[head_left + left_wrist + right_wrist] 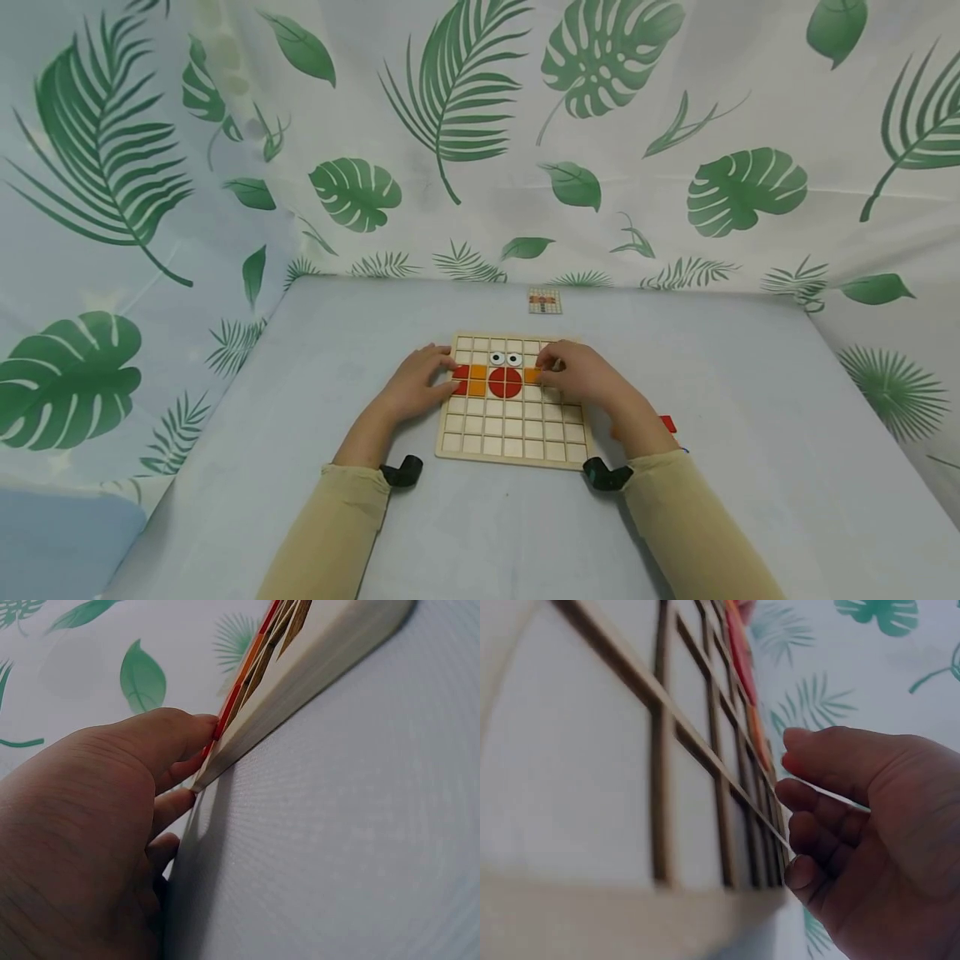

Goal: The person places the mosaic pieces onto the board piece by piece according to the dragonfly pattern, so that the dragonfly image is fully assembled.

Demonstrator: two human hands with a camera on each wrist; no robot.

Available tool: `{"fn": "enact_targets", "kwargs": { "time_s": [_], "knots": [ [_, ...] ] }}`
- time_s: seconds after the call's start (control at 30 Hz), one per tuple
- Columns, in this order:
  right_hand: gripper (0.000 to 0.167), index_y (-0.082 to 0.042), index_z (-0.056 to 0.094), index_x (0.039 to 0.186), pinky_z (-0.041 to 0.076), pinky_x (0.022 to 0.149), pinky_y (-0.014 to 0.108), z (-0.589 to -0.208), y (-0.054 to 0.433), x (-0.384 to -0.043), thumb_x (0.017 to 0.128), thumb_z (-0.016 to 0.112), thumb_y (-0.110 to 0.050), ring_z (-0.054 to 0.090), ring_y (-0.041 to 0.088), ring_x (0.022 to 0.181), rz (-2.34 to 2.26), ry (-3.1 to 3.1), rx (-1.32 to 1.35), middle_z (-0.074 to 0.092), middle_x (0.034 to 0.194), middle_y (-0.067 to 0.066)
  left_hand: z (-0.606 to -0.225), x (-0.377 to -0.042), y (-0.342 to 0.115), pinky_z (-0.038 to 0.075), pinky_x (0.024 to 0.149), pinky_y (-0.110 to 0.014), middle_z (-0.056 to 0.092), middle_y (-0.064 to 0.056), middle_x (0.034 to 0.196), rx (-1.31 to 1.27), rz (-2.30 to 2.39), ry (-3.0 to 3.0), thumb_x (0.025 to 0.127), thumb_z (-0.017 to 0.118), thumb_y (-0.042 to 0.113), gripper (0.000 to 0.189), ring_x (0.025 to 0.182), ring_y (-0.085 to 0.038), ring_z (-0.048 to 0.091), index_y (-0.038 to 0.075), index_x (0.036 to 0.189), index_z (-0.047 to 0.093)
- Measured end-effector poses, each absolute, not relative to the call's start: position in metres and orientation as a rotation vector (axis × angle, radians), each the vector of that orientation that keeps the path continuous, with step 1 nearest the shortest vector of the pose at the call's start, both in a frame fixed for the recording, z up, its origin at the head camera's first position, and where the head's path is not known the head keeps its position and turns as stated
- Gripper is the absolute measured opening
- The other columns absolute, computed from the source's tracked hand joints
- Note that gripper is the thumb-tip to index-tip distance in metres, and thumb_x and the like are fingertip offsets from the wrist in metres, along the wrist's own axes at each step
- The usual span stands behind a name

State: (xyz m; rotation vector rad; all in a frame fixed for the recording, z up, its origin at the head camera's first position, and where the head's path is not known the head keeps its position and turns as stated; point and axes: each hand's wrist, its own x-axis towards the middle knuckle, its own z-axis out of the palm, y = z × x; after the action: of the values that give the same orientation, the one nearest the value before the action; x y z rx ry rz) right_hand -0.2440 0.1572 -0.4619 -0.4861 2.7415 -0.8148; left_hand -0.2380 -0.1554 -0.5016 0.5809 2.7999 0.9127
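Leaf-print curtain behind, pale blue tabletop [750, 467] below. Wooden grid board [513, 437] square-on, centred between both hands. Tile row running left to right across upper board: red and orange tiles [469, 379], red disc [505, 382], eye pieces [506, 359] above. Left hand [417, 385] curled at board's left edge, fingertips [196, 727] touching red end tile. Right hand [581, 377] curled over row's right end; pinching or only touching, cannot tell. Reference card [544, 301] well beyond.

Small pattern card [544, 301] at table's [750, 500] far edge; leaf-print cloth [480, 133] behind.
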Motion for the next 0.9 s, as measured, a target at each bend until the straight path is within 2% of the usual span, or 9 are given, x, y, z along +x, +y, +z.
{"fn": "enact_targets", "kwargs": {
  "time_s": [0.23,0.57,0.9],
  "knots": [
    [0.024,-0.012,0.066,0.116,0.048,0.066,0.03,-0.444,0.2,-0.236,0.098,0.061,-0.027,0.054,0.021,0.085,-0.81,2.807,-0.445,0.065,0.106,0.006,-0.505,-0.239,-0.156,0.011,0.128,-0.045,0.041,-0.005,0.155,0.591,0.912,2.798,0.097,0.061,0.038,0.031,0.153,-0.029,0.021,0.019,0.12,0.06],
    [0.027,-0.015,0.066,0.118,0.051,0.071,0.029,-0.431,0.28,-0.206,0.098,0.062,-0.031,0.055,0.023,0.092,-0.783,2.817,-0.318,0.065,0.108,0.006,-0.506,-0.24,-0.156,0.012,0.128,-0.046,0.041,-0.005,0.156,0.582,0.892,2.803,0.097,0.061,0.038,0.031,0.153,-0.03,0.021,0.017,0.12,0.059],
    [0.023,-0.021,0.068,0.112,0.052,0.07,0.027,-0.448,0.331,-0.183,0.094,0.066,-0.035,0.053,0.021,0.096,-0.788,2.756,-0.3,0.064,0.108,0.002,-0.506,-0.24,-0.155,0.014,0.128,-0.048,0.041,-0.007,0.155,0.593,0.894,2.813,0.097,0.061,0.037,0.03,0.152,-0.031,0.022,0.017,0.12,0.06]
  ]
}}
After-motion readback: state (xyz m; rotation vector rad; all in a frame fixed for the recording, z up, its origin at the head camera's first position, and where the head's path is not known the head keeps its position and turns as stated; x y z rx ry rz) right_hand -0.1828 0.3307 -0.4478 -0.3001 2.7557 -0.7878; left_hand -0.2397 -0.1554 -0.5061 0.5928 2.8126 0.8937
